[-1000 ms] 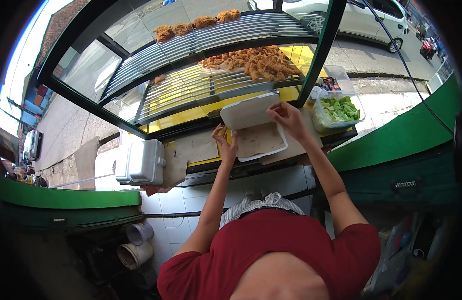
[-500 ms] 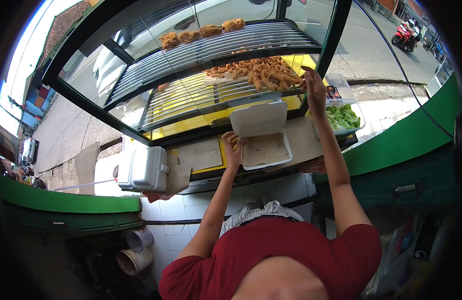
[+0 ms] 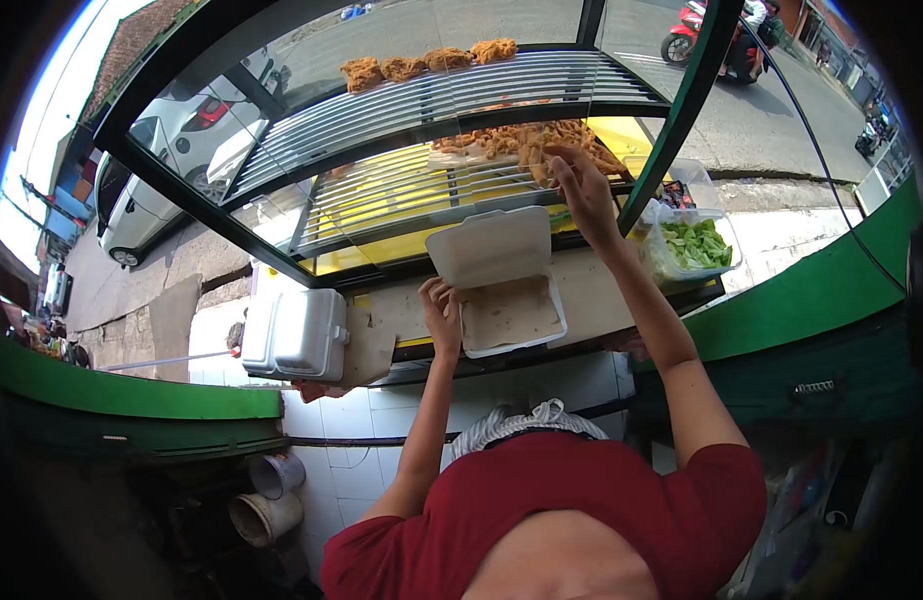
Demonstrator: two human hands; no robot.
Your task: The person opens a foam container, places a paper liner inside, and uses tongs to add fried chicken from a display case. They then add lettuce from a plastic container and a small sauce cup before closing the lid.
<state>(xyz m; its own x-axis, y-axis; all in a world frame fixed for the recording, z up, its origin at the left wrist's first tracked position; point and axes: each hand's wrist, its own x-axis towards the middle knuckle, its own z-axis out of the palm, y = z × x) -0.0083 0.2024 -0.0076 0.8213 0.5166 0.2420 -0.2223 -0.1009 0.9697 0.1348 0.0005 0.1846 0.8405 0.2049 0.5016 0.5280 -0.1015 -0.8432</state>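
An open white foam box (image 3: 511, 312) lined with brown paper stands on the counter, its lid (image 3: 489, 246) tilted up against the display case. My left hand (image 3: 441, 312) is at the box's left edge, fingers curled against it. Higher up on the right, my right hand (image 3: 579, 190) reaches to the lower rack of the case, its fingers at a piece of fried food (image 3: 534, 158); whether they grip it is hard to make out. More fried pieces (image 3: 581, 138) lie heaped beside and behind it.
Closed foam boxes (image 3: 297, 334) stand on the left of the counter. Four fried pieces (image 3: 448, 59) sit on the upper rack. A tub of lettuce (image 3: 695, 243) is on the right. The case's dark frame post (image 3: 681, 120) rises beside my right forearm.
My right hand has moved left from the frame post to the fried pieces. The open box and my left hand have shifted left. A motorbike on the road has come closer.
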